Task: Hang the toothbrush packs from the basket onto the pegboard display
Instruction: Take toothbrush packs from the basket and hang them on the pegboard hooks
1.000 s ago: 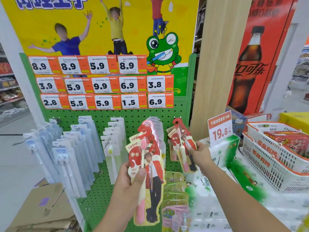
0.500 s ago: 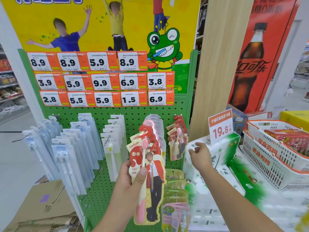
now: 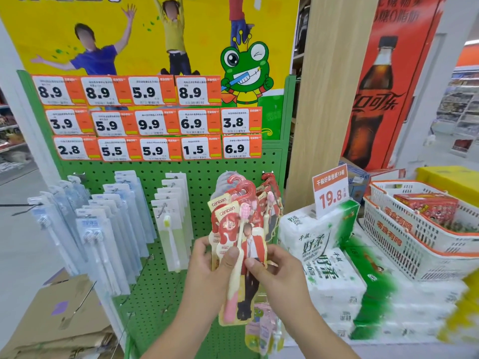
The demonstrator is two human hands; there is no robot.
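Note:
My left hand [image 3: 211,265] grips a stack of red and cream toothbrush packs [image 3: 239,244] in front of the green pegboard [image 3: 153,174], thumb across the front pack. From the right, my right hand [image 3: 274,270] pinches the front pack's edge between thumb and fingers. Behind the stack, more red packs [image 3: 269,193] hang on a peg at the board's right side. Pale blue packs [image 3: 103,224] and white packs [image 3: 172,203] fill pegs to the left. A white and orange basket [image 3: 404,234] sits at the right.
Rows of orange price tags [image 3: 150,120] cover the upper board. Stacked tissue bundles [image 3: 324,255] with a 19.8 sign [image 3: 330,194] stand right of the board. A cardboard box [image 3: 59,314] lies at the lower left. A wooden pillar [image 3: 334,86] rises behind.
My right hand left the red packs hanging at the right peg and came down to pinch the front pack in my left hand. The camera view moved closer.

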